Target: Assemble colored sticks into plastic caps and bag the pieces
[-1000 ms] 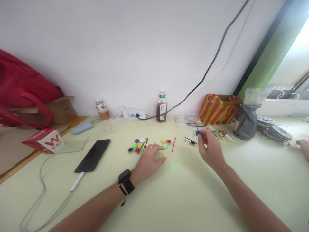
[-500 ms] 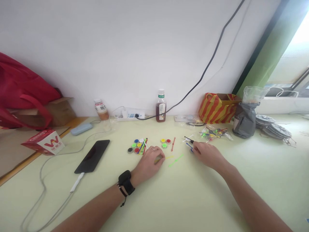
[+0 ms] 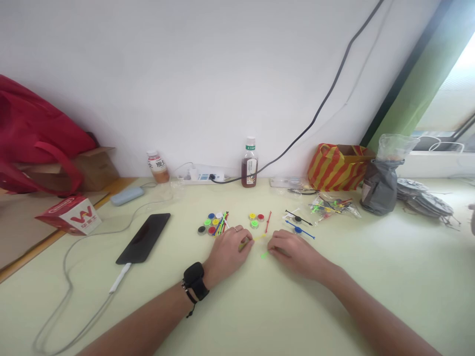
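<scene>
A plain white wall point(image 3: 178, 74) backs the whole scene, and against it runs a pale green surface point(image 3: 237, 311). A bulging red bag point(image 3: 44, 128) fills the left end; a striped bag point(image 3: 330, 170) stands towards the right. A dark bottle point(image 3: 249, 170) is upright by the wall, and a phone point(image 3: 143, 239) lies left of the hands.

The right hand point(image 3: 297, 252) bends low with a narrow grip over a green arrow point(image 3: 264, 255), whose tip pokes out below the fingers; I can't tell whether it is pinched yet. The left hand point(image 3: 232, 252) curls low beside a yellow arrow point(image 3: 260, 238), its grip half closed, what's inside hidden from me.

I'd pinch the green arrow lightly near its middle: it looks thin and could flex or skid if caught by one end. Lifting it straight up should spare the yellow one close by. The left hand would do best kept steady, clear of three small discs point(image 3: 254, 224) beyond. Just off to the right, a blue arrow point(image 3: 306, 232) lies across its own disc, so the right wrist should stay clear of it.
</scene>
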Demonstrator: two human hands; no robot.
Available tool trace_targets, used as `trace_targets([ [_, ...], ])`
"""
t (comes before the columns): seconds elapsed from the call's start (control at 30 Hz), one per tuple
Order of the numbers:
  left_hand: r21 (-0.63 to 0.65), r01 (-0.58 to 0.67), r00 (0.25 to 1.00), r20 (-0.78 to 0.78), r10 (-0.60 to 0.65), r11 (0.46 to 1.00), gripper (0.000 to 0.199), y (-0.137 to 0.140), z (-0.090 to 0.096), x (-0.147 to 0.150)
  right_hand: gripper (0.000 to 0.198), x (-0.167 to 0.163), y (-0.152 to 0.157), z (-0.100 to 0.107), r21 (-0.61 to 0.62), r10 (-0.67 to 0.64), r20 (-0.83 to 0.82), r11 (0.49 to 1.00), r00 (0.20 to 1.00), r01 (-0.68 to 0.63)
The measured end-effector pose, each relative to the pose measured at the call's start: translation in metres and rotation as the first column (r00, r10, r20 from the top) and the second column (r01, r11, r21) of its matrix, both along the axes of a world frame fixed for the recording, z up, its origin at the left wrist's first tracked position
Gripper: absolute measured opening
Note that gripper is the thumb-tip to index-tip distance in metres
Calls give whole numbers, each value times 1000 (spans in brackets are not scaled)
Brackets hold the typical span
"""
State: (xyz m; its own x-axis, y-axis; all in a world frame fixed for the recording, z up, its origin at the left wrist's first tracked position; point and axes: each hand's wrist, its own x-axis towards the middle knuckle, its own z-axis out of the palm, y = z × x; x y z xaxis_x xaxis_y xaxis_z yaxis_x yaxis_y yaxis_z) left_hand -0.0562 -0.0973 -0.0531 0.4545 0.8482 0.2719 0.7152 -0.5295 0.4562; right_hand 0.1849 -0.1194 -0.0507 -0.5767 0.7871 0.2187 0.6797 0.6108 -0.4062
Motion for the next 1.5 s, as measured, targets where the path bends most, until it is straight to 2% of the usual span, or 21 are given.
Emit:
trace_targets([
  [0.17,-13,245,969,-7,-245,969,21,-6,8,0,15,2,-3,2,-65,-8,-38,998,999,5],
  [0.37,-88,395,914,143,-380,915,40,-7,10,-3,15,11,7,1,-130,-128,-71,985,989,118],
  [0.53,-174,460,884,186,-429,871,48,-5,14,-8,15,14,10,-2,-45,-235,-23,971,972,234],
  [0.63,-162,467,884,120,-452,869,47,-8,17,-8,15,12,8,-2,35,-248,1,968,969,248],
  [0.73,-108,486,873,21,-487,867,55,-11,18,-5,15,12,8,-2,96,-258,10,962,966,256],
  [0.83,-26,460,887,-17,-461,887,53,-11,14,-3,13,14,8,0,97,-296,-17,950,955,296],
  [0.93,77,355,932,42,-359,932,34,-8,8,-2,11,14,6,2,6,-314,-27,949,949,315],
  [1.0,120,268,958,68,-278,956,37,-5,5,-2,13,13,4,3,-31,-313,8,949,950,313],
  [1.07,122,214,974,43,-221,969,49,-4,4,-2,12,12,4,3,-20,-335,51,942,941,336],
  [1.17,91,205,979,-17,-205,974,60,-3,4,-3,11,12,7,-2,29,-388,54,922,920,387],
  [1.33,94,198,979,38,-202,976,49,-3,2,-3,19,18,15,-9,62,-340,-110,936,934,348],
  [1.5,65,162,980,105,-168,985,27,1,0,-3,24,18,16,-10,29,-296,-291,948,910,317],
])
